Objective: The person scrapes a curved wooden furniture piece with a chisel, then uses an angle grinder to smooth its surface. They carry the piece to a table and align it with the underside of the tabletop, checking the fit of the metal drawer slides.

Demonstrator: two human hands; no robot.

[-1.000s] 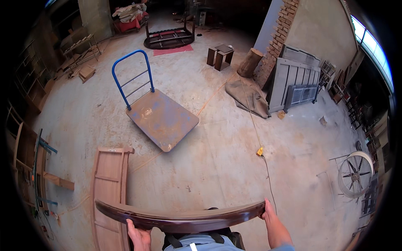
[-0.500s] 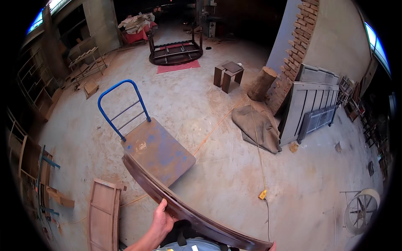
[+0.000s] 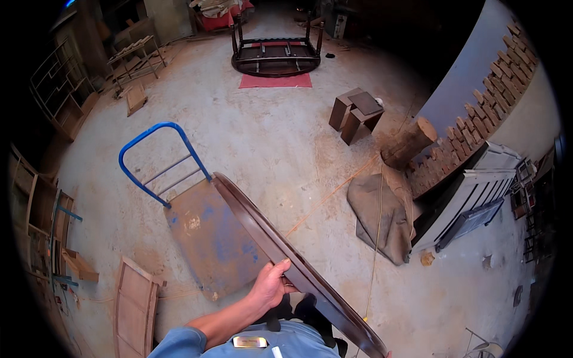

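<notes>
Dusty concrete floor [image 3: 298,131] all over this workshop, pale grey with rusty-brown smears, plus a ragged edge of rough brick [image 3: 477,137] off to the right. The main piece is a long, curved, dark brown panel [image 3: 316,289], smooth and kinda glossy, with a stepped edge. It's held up on a diagonal in front of the body, and its far end overlaps the trolley [image 3: 212,238] in view; can't tell if they touch. Left hand [image 3: 273,287] has a firm pinch around the panel near its middle, thumb on top, fingers tucked under. Right hand [image 3: 389,355] is just a sliver at the near end, so no idea how it's gripping.

Trolley's got a scuffed brown deck with blue blotches and a rounded blue tube handle. Left of that is a raw, reddish wooden frame [image 3: 136,304] with recessed sections. Further right: crumpled grey-brown cloth [image 3: 367,209] beside a chunky log [image 3: 410,143].
</notes>
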